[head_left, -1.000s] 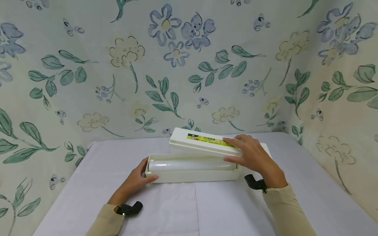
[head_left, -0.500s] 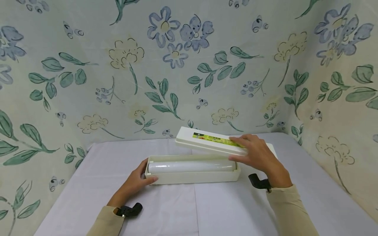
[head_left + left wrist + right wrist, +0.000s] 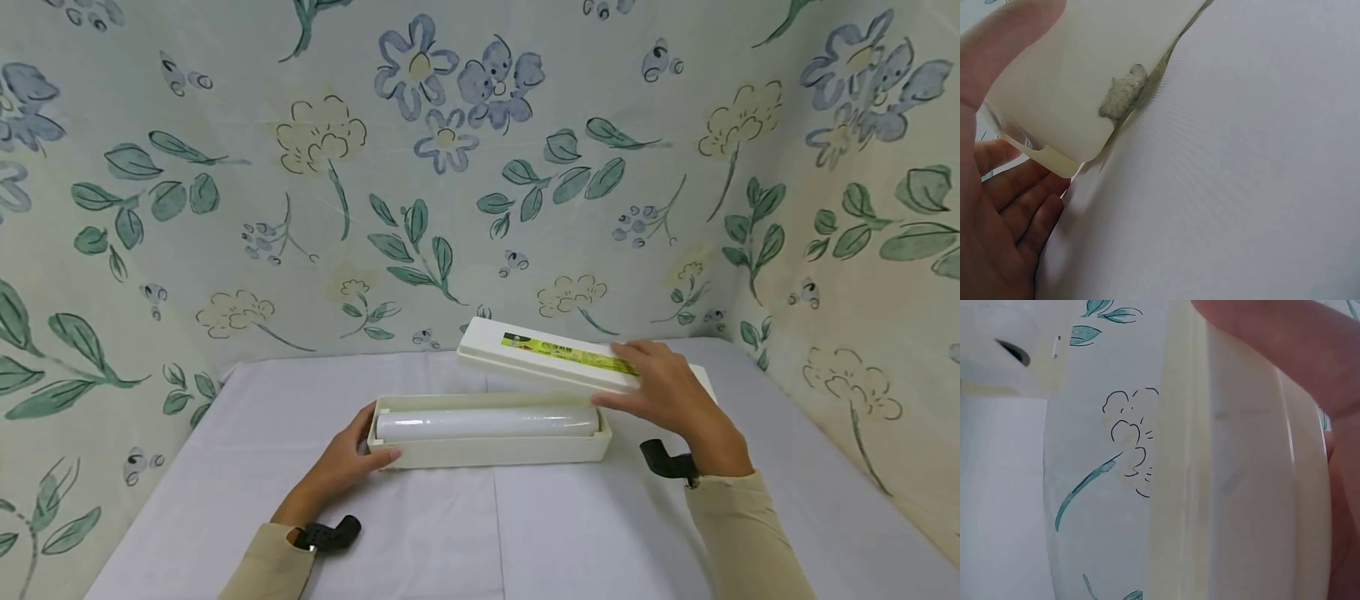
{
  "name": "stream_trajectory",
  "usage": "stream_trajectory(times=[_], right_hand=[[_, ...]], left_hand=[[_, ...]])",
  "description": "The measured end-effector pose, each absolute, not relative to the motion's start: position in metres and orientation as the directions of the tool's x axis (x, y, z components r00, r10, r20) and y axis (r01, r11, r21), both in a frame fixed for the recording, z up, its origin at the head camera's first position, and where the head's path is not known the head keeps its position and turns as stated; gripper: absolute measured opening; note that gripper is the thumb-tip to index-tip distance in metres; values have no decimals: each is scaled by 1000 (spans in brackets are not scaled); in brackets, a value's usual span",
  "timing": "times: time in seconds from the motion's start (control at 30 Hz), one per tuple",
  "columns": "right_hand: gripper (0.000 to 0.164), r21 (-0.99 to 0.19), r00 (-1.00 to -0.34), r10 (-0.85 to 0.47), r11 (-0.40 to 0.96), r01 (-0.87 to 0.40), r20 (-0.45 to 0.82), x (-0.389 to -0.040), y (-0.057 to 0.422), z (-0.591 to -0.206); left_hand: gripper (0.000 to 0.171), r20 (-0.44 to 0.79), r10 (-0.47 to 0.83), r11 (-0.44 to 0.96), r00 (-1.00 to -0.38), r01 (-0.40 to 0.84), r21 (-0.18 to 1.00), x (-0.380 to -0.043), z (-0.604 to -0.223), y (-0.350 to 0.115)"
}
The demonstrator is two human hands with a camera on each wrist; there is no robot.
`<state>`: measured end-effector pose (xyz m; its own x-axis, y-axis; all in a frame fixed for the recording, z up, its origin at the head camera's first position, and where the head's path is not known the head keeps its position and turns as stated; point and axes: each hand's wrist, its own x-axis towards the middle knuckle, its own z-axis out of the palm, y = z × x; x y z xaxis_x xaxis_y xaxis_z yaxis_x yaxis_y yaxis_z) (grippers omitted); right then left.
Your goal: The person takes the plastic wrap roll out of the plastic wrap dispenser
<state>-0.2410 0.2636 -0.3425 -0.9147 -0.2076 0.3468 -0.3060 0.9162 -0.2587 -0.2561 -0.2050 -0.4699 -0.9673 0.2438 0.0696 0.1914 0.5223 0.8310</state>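
A long cream plastic cling film box (image 3: pixel 491 452) sits uncovered on the table, a shiny roll of clear cling film (image 3: pixel 480 423) lying inside. My left hand (image 3: pixel 348 454) grips the box's left end, thumb on the front wall and fingers round the end. In the left wrist view, a greyish patch (image 3: pixel 1124 94) marks the box near its lower edge. Held in my right hand (image 3: pixel 667 396) is the white lid (image 3: pixel 487 346), with a yellow-green label, raised behind and right of the box and tilted. The right wrist view shows my thumb (image 3: pixel 1285 350) along the lid's side.
A white cloth (image 3: pixel 420 533) covers the table. Behind it and along the right side hangs a floral-patterned backdrop (image 3: pixel 480 208). A dark wrist camera (image 3: pixel 333 533) is strapped at the left wrist, and another camera (image 3: pixel 666 462) at the right.
My right hand has carried the lid to the right, off from above the box, showing more of the roll. The left hand and box have stayed in place.
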Motion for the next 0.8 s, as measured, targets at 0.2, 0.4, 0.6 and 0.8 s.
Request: stream_trajectory(times=[0.2,0.4,0.6,0.8], right_hand=[[101,-260,-917,-183,923,-285,355,-240,268,-341],[101,-262,-906,-189,917,-300,379,-238,271,-340],[100,-264,-909,-164,924,-278,383,-239,277,-341],[96,-285,-909,-129,924,-256,397,-240,282,-342]], left_hand=[[91,71,244,518,-967,192,834,-256,-470,-205],[90,64,242,497,-968,180,849,-254,-469,-206],[89,81,246,502,-966,198,842,-255,-470,-206],[91,78,248,512,-966,199,835,-257,-471,-206]])
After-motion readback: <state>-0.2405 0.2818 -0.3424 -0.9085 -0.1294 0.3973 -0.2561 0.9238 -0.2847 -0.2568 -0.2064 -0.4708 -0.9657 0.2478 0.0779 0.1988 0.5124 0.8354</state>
